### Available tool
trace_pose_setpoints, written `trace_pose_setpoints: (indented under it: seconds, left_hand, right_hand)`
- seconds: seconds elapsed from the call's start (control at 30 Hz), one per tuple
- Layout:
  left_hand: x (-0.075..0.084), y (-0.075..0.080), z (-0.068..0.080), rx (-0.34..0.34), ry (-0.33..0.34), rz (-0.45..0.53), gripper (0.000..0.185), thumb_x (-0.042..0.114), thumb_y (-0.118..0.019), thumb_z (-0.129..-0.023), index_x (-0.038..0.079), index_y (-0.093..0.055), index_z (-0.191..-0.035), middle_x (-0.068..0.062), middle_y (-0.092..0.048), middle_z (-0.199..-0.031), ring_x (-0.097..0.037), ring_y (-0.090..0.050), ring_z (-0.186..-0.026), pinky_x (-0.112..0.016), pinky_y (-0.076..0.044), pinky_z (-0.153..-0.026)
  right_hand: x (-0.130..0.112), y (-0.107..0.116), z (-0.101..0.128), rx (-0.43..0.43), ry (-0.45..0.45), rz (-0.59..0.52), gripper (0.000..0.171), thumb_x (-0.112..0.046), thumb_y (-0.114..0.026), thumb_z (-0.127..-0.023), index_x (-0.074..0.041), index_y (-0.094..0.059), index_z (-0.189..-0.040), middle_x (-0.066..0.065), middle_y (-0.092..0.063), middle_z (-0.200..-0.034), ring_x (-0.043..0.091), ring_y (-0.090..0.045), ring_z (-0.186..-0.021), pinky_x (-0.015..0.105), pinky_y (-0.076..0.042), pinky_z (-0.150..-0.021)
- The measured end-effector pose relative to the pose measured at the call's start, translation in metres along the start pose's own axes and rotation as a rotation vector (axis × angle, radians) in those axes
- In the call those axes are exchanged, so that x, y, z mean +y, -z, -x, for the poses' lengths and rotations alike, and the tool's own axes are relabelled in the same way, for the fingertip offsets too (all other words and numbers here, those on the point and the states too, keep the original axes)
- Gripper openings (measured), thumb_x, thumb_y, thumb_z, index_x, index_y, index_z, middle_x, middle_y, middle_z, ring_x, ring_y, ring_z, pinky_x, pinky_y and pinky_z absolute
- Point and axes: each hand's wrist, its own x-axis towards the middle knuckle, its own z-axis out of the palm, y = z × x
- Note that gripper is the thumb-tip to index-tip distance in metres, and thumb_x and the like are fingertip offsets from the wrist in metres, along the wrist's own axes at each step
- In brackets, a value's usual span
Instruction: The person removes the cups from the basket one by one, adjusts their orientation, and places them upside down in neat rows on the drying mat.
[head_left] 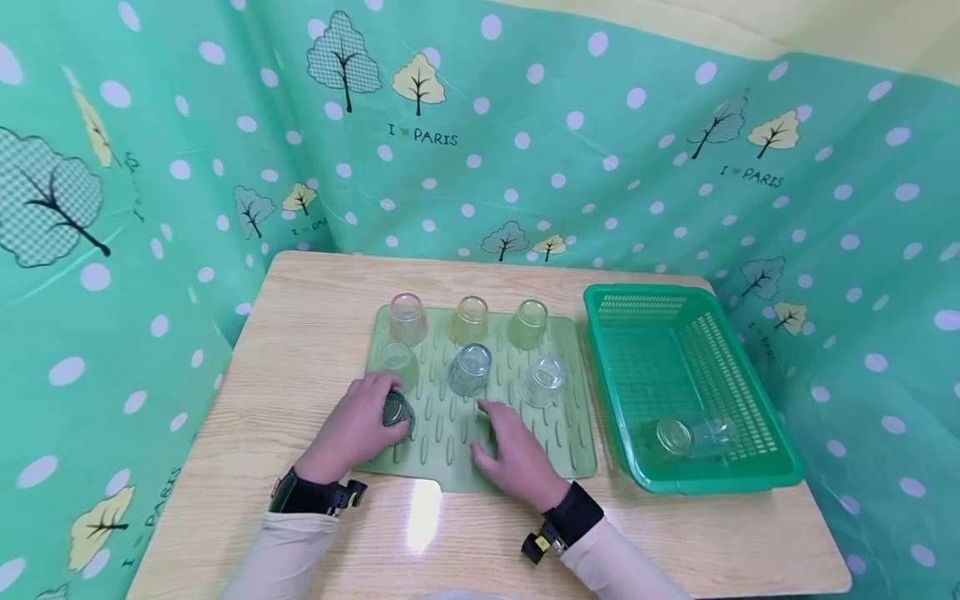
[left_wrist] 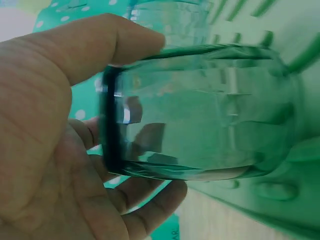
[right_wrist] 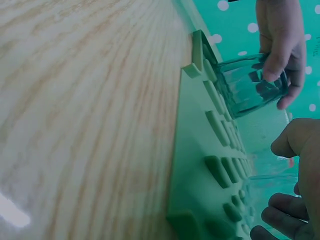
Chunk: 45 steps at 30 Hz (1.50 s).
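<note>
My left hand (head_left: 348, 429) grips a dark teal glass (head_left: 396, 410) at the near left of the green ridged drying mat (head_left: 457, 467). In the left wrist view that glass (left_wrist: 210, 115) stands base up, its rim at the mat, with the thumb (left_wrist: 135, 40) on one side and fingers curled round the other. My right hand (head_left: 517, 458) hovers over the near middle of the mat, fingers loosely bent and holding nothing. Nearest to it are an upturned blue glass (head_left: 470, 371) and a clear glass (head_left: 542, 381). A pale greenish glass (head_left: 399, 362) stands just behind the teal one.
Along the mat's back edge stand upturned pink (head_left: 407, 319), amber (head_left: 468, 321) and yellow-green (head_left: 528, 325) glasses. To the right, a green plastic basket (head_left: 611, 400) contains clear glasses (head_left: 673, 437) lying at its near end. A dotted curtain (head_left: 525, 167) borders the wooden table (head_left: 300, 333).
</note>
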Motion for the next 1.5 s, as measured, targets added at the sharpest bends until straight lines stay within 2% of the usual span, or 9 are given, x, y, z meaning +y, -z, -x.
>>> trace_pose_setpoints:
  seconds: [0.17,0.4,0.53,0.63,0.87,1.03,1.13,1.3,1.5]
  left_hand:
    - [0.001,0.005,-0.006,-0.025,-0.016,-0.001,0.079,0.031,-0.083,-0.083,0.001,-0.049,-0.148,-0.02,-0.056,-0.14,-0.041,-0.049,-0.13,-0.057,-0.047,-0.107]
    - [0.007,0.02,-0.018,0.002,-0.016,0.037,0.067,0.036,-0.078,-0.089,0.003,-0.057,-0.144,-0.014,-0.065,-0.131,-0.035,-0.057,-0.124,-0.053,-0.05,-0.104]
    - [0.017,0.026,-0.03,0.041,-0.066,0.015,0.055,0.036,-0.075,-0.094,0.003,-0.063,-0.136,-0.013,-0.068,-0.121,-0.031,-0.062,-0.114,-0.051,-0.053,-0.098]
    - [0.027,0.03,-0.043,0.075,-0.114,0.011,0.052,0.037,-0.073,-0.096,0.004,-0.062,-0.135,-0.012,-0.066,-0.123,-0.031,-0.06,-0.115,-0.052,-0.052,-0.098]
    - [0.037,0.033,-0.075,0.108,-0.269,-0.002,0.079,0.04,-0.073,-0.096,0.009,-0.035,-0.159,-0.016,-0.042,-0.156,-0.035,-0.036,-0.147,-0.057,-0.036,-0.119]
    - [0.037,0.035,-0.095,0.09,-0.303,-0.005,0.091,0.043,-0.074,-0.095,0.014,-0.023,-0.165,-0.015,-0.033,-0.164,-0.036,-0.029,-0.151,-0.058,-0.031,-0.122]
    - [0.036,0.037,-0.104,0.08,-0.314,-0.003,0.092,0.046,-0.074,-0.094,0.015,-0.023,-0.165,-0.016,-0.033,-0.164,-0.037,-0.029,-0.152,-0.06,-0.03,-0.122]
    - [0.034,0.041,-0.116,0.043,-0.315,-0.013,0.094,0.048,-0.074,-0.094,0.016,-0.023,-0.165,-0.016,-0.033,-0.164,-0.038,-0.029,-0.152,-0.06,-0.03,-0.121]
    - [0.035,0.039,-0.122,0.013,-0.317,-0.008,0.095,0.045,-0.076,-0.092,0.014,-0.023,-0.165,-0.018,-0.034,-0.163,-0.039,-0.029,-0.151,-0.061,-0.03,-0.121]
  right_hand:
    - [0.001,0.019,-0.002,0.029,-0.007,-0.019,0.068,-0.022,-0.076,-0.093,-0.001,-0.045,-0.151,0.015,-0.057,-0.144,0.029,-0.056,-0.133,0.042,-0.048,-0.112]
    - [0.008,0.034,0.0,0.049,-0.011,0.017,0.067,-0.019,-0.075,-0.093,0.0,-0.045,-0.15,0.016,-0.057,-0.144,0.03,-0.055,-0.133,0.042,-0.049,-0.111]
    - [0.012,0.038,0.005,0.053,0.0,0.036,0.064,-0.02,-0.077,-0.092,-0.001,-0.049,-0.147,0.015,-0.059,-0.141,0.029,-0.056,-0.131,0.041,-0.05,-0.11]
    - [0.013,0.043,0.009,0.075,0.047,0.074,0.06,-0.018,-0.078,-0.09,-0.001,-0.054,-0.143,0.015,-0.06,-0.138,0.029,-0.057,-0.129,0.042,-0.05,-0.11]
    - [0.013,0.085,0.017,0.154,0.149,0.155,0.047,-0.013,-0.078,-0.088,-0.002,-0.063,-0.131,0.015,-0.06,-0.136,0.03,-0.059,-0.125,0.044,-0.055,-0.102]
    - [0.031,0.131,0.029,0.185,0.105,0.233,0.049,-0.014,-0.079,-0.086,0.0,-0.063,-0.131,0.019,-0.06,-0.136,0.035,-0.058,-0.125,0.05,-0.055,-0.102]
    - [0.05,0.159,0.042,0.15,-0.002,0.27,0.052,-0.014,-0.079,-0.088,0.0,-0.061,-0.135,0.021,-0.057,-0.138,0.038,-0.058,-0.125,0.054,-0.055,-0.098]
    - [0.084,0.195,0.071,-0.025,-0.183,0.352,0.056,-0.02,-0.081,-0.09,-0.001,-0.059,-0.138,0.019,-0.058,-0.136,0.036,-0.064,-0.116,0.049,-0.059,-0.086]
    - [0.104,0.212,0.095,-0.151,-0.226,0.357,0.054,-0.02,-0.087,-0.084,0.0,-0.066,-0.131,0.016,-0.065,-0.123,0.033,-0.069,-0.103,0.043,-0.061,-0.078]
